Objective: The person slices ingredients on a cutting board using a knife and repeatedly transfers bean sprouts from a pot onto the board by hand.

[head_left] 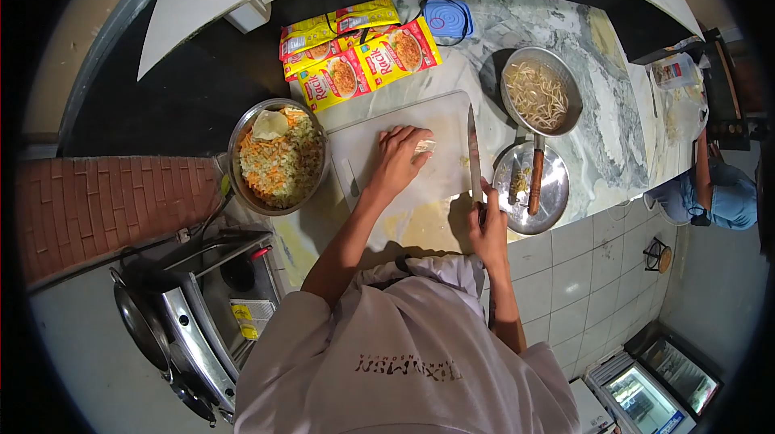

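Observation:
My left hand [401, 158] rests on the white cutting board [432, 192], its fingers curled over a small pale piece of food [425, 146] whose kind I cannot make out. At the board's right side, my right hand [488, 228] grips a long kitchen knife [474, 147] by its handle. The blade points away from me and stands apart from the pale piece. Left of the board is a metal bowl [235, 163] of chopped orange and pale green vegetables [278, 163], with a pale slab lying on top.
Yellow and red seasoning packets [331, 83] lie behind the board beside a blue square object [448, 19]. To the right, a saucepan [574, 111] holds bean sprouts [537, 96]; its wooden handle extends over a round metal plate [557, 180]. A stove [190, 333] stands lower left; another person [731, 196] is far right.

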Demonstrator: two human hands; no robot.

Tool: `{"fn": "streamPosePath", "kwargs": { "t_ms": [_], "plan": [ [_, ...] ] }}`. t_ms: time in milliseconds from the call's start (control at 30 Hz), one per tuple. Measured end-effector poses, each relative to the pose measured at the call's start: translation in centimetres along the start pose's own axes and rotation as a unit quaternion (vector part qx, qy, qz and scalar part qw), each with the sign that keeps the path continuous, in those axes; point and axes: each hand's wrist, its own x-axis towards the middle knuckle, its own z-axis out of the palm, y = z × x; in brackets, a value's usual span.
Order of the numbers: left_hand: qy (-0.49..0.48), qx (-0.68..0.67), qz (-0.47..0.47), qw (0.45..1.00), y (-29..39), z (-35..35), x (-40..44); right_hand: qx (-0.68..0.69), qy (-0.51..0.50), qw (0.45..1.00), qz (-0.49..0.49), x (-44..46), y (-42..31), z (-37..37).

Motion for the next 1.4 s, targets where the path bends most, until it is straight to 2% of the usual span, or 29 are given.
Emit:
{"fn": "streamPosePath", "kwargs": {
  "t_ms": [67,300,367,800,867,1000,1067,1167,1267,1400],
  "plan": [
    [0.006,-0.004,0.002,1.000,-0.2,-0.1,0.0,-0.002,-0.041,0.998,0.057,0.2,-1.0,-0.5],
    [0.036,-0.071,0.014,0.997,-0.5,-0.2,-0.5,-0.016,-0.053,0.996,0.063,1.0,-1.1,-0.4],
    [0.043,-0.081,0.013,0.996,-0.3,-0.3,-0.6,0.007,-0.030,0.999,0.027,1.1,-1.1,-0.3],
    [0.063,-0.004,0.014,0.998,-0.7,-0.4,-1.0,0.005,0.006,1.000,0.015,2.1,-1.7,-0.7],
    [0.063,0.012,0.022,0.998,-0.9,-0.3,-1.1,0.002,-0.024,0.999,0.045,1.9,-1.7,-0.8],
    [0.047,0.028,0.009,0.998,-0.9,-0.4,-1.0,0.006,-0.020,0.999,0.042,1.6,-0.8,-0.3],
    [0.049,0.030,0.011,0.998,-0.9,-0.5,-0.8,0.032,0.031,0.999,-0.010,1.4,-0.1,0.0],
    [0.060,0.009,0.006,0.998,-0.7,-0.5,-1.0,0.032,0.030,0.999,0.002,1.5,-0.5,-0.9],
    [0.047,0.017,0.016,0.999,-0.4,-0.8,-0.9,0.023,0.005,0.999,0.040,1.7,-1.1,-1.9],
    [0.034,0.055,0.018,0.998,0.1,-0.7,-0.8,0.044,0.000,0.998,0.043,1.5,-1.5,-2.6]
  ]
}}
